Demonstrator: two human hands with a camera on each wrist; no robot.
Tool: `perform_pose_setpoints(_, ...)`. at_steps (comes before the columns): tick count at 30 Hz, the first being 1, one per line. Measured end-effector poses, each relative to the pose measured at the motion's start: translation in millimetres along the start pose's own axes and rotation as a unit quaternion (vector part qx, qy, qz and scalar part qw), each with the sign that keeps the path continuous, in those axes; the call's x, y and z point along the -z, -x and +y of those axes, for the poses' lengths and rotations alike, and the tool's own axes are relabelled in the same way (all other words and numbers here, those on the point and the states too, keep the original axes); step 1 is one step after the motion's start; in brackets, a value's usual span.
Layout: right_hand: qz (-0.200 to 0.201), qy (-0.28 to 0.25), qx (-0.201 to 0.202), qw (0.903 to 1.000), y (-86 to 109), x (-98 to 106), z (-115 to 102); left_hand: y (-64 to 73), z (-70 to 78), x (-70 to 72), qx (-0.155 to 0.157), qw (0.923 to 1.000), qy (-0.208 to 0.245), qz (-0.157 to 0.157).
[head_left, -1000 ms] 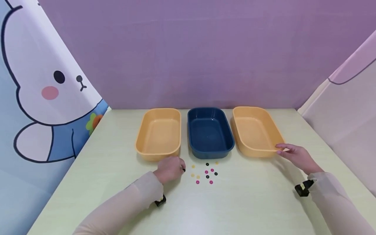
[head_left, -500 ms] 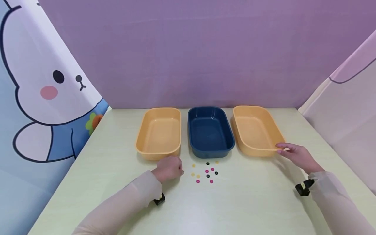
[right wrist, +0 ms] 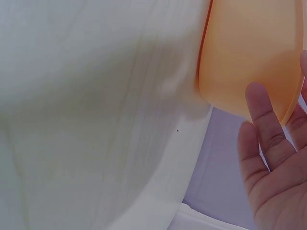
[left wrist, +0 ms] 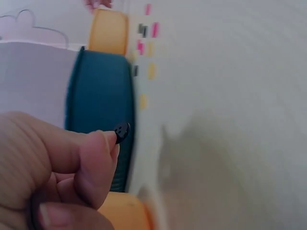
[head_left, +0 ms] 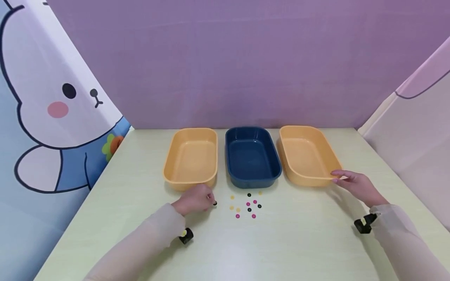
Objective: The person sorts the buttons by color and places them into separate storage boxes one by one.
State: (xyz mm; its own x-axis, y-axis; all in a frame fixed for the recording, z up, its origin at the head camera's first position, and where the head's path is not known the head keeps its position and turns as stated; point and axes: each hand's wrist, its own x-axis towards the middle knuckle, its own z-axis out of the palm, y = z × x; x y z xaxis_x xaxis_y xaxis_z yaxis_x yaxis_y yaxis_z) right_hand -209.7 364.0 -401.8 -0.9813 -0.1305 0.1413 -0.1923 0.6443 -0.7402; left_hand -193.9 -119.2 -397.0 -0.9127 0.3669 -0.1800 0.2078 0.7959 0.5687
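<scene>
Thumb and fingertips of my left hand (head_left: 195, 198) pinch a small black button (left wrist: 123, 132), its holes visible in the left wrist view. This hand is just in front of the left yellow tray (head_left: 190, 183), above the table. My right hand (head_left: 362, 189) holds the near right corner of the right yellow tray (head_left: 309, 181), with fingers on both sides of its rim in the right wrist view. Between the hands, loose buttons lie scattered: several yellow, several pink such as this pink button (head_left: 254, 216), and several black, one being this black button (head_left: 259, 206).
A dark blue tray (head_left: 254, 183) stands between the two yellow trays in a row at the back of the table (head_left: 281, 249). A purple cloth (head_left: 225, 70) hangs behind, with printed cloths at both sides.
My left hand has shifted slightly left, away from the loose buttons, and turned a little, with the black button showing again at its fingertips. The right hand stays at the tray corner.
</scene>
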Motion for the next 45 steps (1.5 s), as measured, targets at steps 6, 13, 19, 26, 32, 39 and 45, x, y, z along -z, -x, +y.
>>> perform_pose_setpoints(6,-0.003,-0.013,-0.001,0.9999,0.4,1.1,0.4,2.6,-0.2,11.8,-0.005,0.9969,0.078,-0.008)
perform_pose_setpoints(13,0.008,-0.025,0.021,0.9994,1.8,-0.6,1.4,7.0,-0.4,31.0,-0.022,0.9895,0.142,-0.006)
perform_pose_setpoints(19,-0.001,-0.007,0.008,0.9999,-0.1,0.7,-2.0,12.8,1.3,51.7,-0.034,0.9871,0.156,0.009)
perform_pose_setpoints(26,-0.015,0.127,0.016,0.9917,-7.3,7.9,-9.4,19.2,-4.8,79.2,-0.014,0.9831,0.175,0.052)
perform_pose_setpoints(32,-0.02,0.13,0.001,0.9913,-5.3,6.7,-9.5,25.2,-19.4,96.6,0.011,0.9778,0.192,0.084)
perform_pose_setpoints(39,-0.007,0.122,-0.001,0.9926,-1.8,1.8,-8.9,27.8,-33.5,116.2,0.075,0.9705,0.199,0.113)
perform_pose_setpoints(45,-0.005,0.113,-0.003,0.9935,-0.4,0.7,-10.4,24.9,-44.9,127.0,0.133,0.9621,0.207,0.118)
